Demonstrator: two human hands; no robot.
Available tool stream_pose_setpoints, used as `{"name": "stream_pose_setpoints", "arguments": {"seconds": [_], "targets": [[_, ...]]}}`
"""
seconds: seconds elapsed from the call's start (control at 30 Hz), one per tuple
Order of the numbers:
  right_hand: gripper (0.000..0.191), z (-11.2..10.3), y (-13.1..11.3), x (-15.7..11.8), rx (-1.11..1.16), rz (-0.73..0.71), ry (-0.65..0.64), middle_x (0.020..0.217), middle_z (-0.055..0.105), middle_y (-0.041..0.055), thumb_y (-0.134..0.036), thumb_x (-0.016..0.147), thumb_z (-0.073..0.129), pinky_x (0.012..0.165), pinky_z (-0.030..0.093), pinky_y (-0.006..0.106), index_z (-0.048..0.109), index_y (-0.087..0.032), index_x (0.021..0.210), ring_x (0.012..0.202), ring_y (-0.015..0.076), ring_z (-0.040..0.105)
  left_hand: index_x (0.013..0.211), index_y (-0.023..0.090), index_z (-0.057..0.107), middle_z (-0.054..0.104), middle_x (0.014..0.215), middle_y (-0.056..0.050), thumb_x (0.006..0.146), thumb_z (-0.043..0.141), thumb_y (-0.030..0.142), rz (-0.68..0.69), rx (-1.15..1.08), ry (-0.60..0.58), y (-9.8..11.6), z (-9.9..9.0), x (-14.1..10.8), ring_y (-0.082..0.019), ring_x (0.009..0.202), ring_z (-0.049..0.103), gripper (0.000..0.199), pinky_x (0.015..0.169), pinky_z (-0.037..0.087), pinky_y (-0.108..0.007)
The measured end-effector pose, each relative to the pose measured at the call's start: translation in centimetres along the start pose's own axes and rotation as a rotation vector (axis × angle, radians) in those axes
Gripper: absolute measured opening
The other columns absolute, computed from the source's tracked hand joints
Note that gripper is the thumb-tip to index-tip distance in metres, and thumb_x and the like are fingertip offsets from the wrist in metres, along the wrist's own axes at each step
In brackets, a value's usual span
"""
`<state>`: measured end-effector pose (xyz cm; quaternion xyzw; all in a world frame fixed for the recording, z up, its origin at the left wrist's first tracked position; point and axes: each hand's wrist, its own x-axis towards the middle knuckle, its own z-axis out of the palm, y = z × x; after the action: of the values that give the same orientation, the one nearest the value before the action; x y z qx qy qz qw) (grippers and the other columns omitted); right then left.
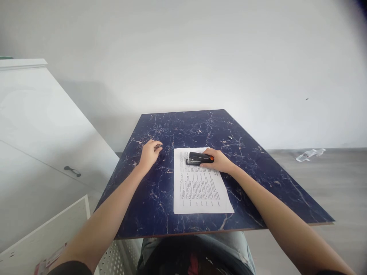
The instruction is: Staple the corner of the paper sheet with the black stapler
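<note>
Head view: right hand grips black stapler above printed paper, fingers partly hidden behind it. Left hand pinches small dark item over blue tabletop, mostly covered, too small to identify.

Before you, the surface is dark blue with pale marbled veins; your stapler is black with an orange spot, and the white paper carries dark rows of print.
</note>
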<state>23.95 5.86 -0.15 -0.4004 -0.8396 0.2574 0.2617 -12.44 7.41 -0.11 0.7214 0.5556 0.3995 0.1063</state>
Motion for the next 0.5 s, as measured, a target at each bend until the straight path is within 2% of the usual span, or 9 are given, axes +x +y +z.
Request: {"name": "stream_pose_setpoints", "arguments": {"seconds": [0.03,0.1,0.17,0.23,0.33,0.5], "targets": [[0.038,-0.1,0.1,0.0,0.044,0.009,-0.008,0.101,0.070,0.0062,-0.051,0.079,0.075,0.080,0.049,0.037,0.069,-0.024,0.105,0.089,0.0232,0.063,0.097,0.020,0.073,0.070,0.099,-0.006,0.087,0.067,0.024,-0.020,-0.115,-0.012,1.3,0.5,-0.6,-0.020,0.086,0.070,0.013,0.086,0.058,-0.036],[0.042,-0.4,0.5,0.0,0.153,0.063,0.022,0.106,0.071,0.0071,-0.057,0.088,0.062,0.079,0.050,0.037,0.069,-0.023,0.112,0.088,0.0225,0.063,0.100,0.019,0.072,0.072,0.092,-0.005,0.087,0.069,0.029,-0.083,-0.374,-0.121,3.9,1.6,-1.9,-0.018,0.076,0.071,0.017,0.076,0.061,-0.035],[0.048,-0.4,1.0,0.0,0.250,0.172,0.091,0.100,0.072,0.0078,-0.059,0.096,0.046,0.070,0.051,0.035,0.071,-0.021,0.111,0.076,0.0199,0.062,0.102,0.018,0.071,0.073,0.089,-0.005,0.085,0.072,0.032,-0.133,-0.584,-0.184,6.0,2.7,-3.0,-0.019,0.077,0.072,0.022,0.073,0.062,-0.035],[0.052,-0.3,1.6,-0.1,0.328,0.292,0.125,0.091,0.072,0.0078,-0.060,0.097,0.040,0.055,0.047,0.031,0.073,-0.019,0.106,0.058,0.0154,0.056,0.100,0.017,0.071,0.074,0.089,-0.006,0.083,0.075,0.035,-0.187,-0.705,-0.212,7.2,3.6,-3.7,-0.020,0.078,0.073,0.026,0.071,0.063,-0.035],[0.049,0.2,1.8,-0.2,0.438,0.418,0.064,0.083,0.071,0.0062,-0.058,0.096,0.044,0.037,0.035,0.027,0.071,-0.019,0.108,0.040,0.0091,0.043,0.095,0.015,0.075,0.076,0.089,-0.008,0.075,0.083,0.036,-0.281,-0.779,-0.201,7.5,4.6,-3.9,-0.023,0.080,0.075,0.030,0.078,0.064,-0.040],[0.039,0.8,1.1,-0.3,0.490,0.530,0.021,0.068,0.061,0.0002,-0.051,0.098,0.047,0.031,0.032,0.024,0.068,-0.020,0.110,0.034,0.0089,0.046,0.100,0.013,0.078,0.079,0.100,-0.012,0.071,0.086,0.035,-0.395,-0.929,-0.161,6.7,5.5,-3.9,-0.027,0.093,0.076,0.037,0.101,0.056,-0.051]]}}
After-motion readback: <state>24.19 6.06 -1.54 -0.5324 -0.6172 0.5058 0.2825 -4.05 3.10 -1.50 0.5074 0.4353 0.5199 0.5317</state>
